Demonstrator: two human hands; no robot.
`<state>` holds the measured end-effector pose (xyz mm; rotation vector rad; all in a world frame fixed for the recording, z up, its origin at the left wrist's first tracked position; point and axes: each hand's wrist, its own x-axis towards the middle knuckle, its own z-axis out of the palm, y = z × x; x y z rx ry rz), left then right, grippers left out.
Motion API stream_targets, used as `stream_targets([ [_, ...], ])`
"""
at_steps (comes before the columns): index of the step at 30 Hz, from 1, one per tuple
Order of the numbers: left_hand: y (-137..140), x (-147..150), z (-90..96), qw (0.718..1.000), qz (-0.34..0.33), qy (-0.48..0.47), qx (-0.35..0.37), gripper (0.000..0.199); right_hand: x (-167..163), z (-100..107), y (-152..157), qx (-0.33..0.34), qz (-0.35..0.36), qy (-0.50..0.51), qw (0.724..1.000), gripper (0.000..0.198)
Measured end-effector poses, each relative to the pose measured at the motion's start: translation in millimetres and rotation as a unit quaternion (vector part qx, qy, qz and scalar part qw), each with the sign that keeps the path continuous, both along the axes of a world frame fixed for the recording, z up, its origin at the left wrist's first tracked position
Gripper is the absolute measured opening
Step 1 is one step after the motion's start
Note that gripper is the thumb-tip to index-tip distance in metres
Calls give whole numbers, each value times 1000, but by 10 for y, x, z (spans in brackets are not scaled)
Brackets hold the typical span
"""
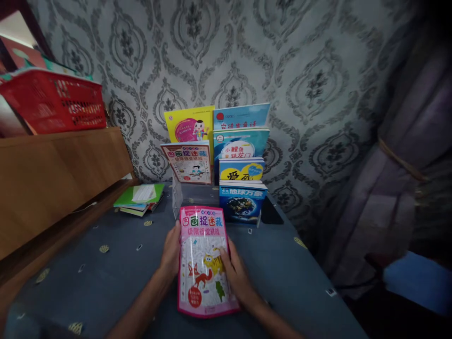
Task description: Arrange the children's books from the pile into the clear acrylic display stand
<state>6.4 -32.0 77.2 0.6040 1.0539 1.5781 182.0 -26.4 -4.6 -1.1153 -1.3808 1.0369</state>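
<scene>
Both hands grip a pink picture book [201, 263], its cover facing me with a fox and a yellow striped cat on it. My left hand [172, 249] is closed on the book's left edge, its fingers mostly hidden. On the right edge, my right hand [236, 270] holds on with the thumb over the cover. Just beyond the book stands a clear stepped book rack [178, 195]. In its left column are a similar brown-edged book [190, 165] and a yellow book [173, 120] behind it. Blue-covered books, one with a globe [243, 205], fill the right column.
On the left of the dark blue tablecloth [123, 278] lies a small pile of books [139, 197] with a green one on top. A red basket [67, 101] sits on a wooden ledge [63, 174]. A dark flat object [271, 213] lies right of the rack. A curtain [381, 202] hangs at right.
</scene>
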Motion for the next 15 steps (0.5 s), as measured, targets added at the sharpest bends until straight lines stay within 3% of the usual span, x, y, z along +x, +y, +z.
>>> stream_targets([
  [4,115,-95,206,980,103,150,74,70,37,477,101,49,63,77,994,50],
  [8,160,-199,318,940,184,254,133,70,56,733,84,137,37,41,989,36],
  [10,151,-242,276,936,171,270,145,71,60,696,43,185,25,-13,982,33],
  [15,60,-457,26,935,60,314,157,67,98,550,-3,257,-4,-112,960,27],
])
